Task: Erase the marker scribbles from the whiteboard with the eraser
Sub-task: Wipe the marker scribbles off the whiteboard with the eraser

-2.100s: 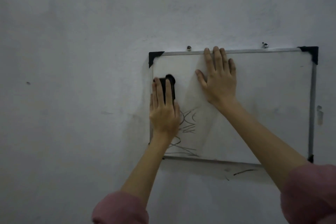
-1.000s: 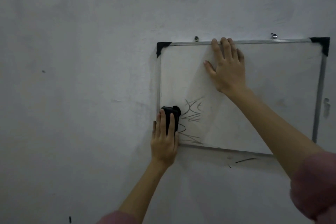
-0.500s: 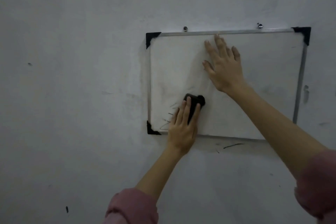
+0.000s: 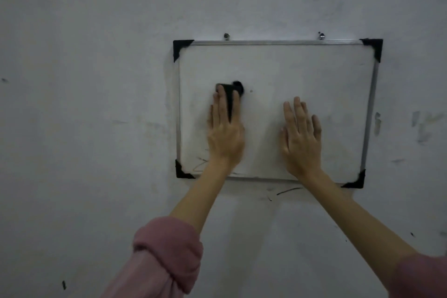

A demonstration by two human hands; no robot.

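A small whiteboard (image 4: pixel 314 75) with a metal frame and black corners hangs on the wall. My left hand (image 4: pixel 226 133) lies flat with straight fingers over a black eraser (image 4: pixel 232 91), pressing it against the left middle of the board. The eraser's top end shows above my fingertips. Faint marker scribbles (image 4: pixel 202 164) are left near the board's lower left corner, partly hidden by my left wrist. My right hand (image 4: pixel 301 138) rests flat on the board's lower middle, fingers straight, holding nothing.
The board hangs from two screws (image 4: pixel 226 36) on a grey, scuffed wall (image 4: pixel 84 104). A dark marker stroke (image 4: pixel 289 190) is on the wall just below the board. Pink sleeves (image 4: pixel 167 256) cover my upper forearms.
My left hand slid the eraser from the lower part of the board up to the left middle. Most scribbles are gone. My right hand moved down from the top edge.
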